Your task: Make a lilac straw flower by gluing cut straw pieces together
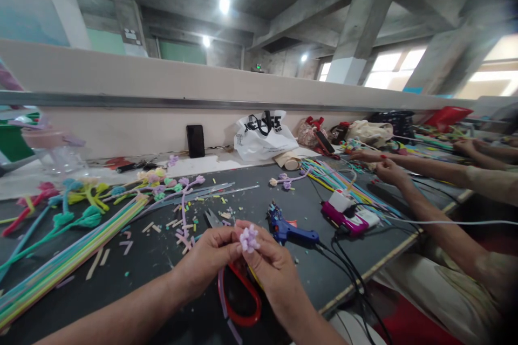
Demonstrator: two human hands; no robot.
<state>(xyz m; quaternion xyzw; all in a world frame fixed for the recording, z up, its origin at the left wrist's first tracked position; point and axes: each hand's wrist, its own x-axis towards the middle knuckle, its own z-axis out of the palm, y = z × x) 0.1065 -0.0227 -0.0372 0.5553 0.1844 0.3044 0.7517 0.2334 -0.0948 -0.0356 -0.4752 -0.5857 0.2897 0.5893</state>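
Between my two hands is a small lilac pipe-cleaner flower point(249, 239), held up over the dark table. My left hand point(210, 253) pinches it from the left with thumb and fingertips. Around its other side, the fingers of my right hand point(273, 259) are closed, with the thumb against the flower. Below my hands lie red-handled scissors point(250, 317), their blades pointing away and partly hidden by my left hand. A blue hot glue gun point(293, 230) rests just to the right of my right hand.
Bundled pastel pipe cleaners point(76, 253) and finished flower stems point(83, 218) lie at left, with cut scraps point(174, 222) mid-table. A magenta power strip point(350, 221) with cables sits right. Behind stand a phone point(196, 141) and white bag point(265, 137). Co-workers' arms point(424, 167) reach in from the right.
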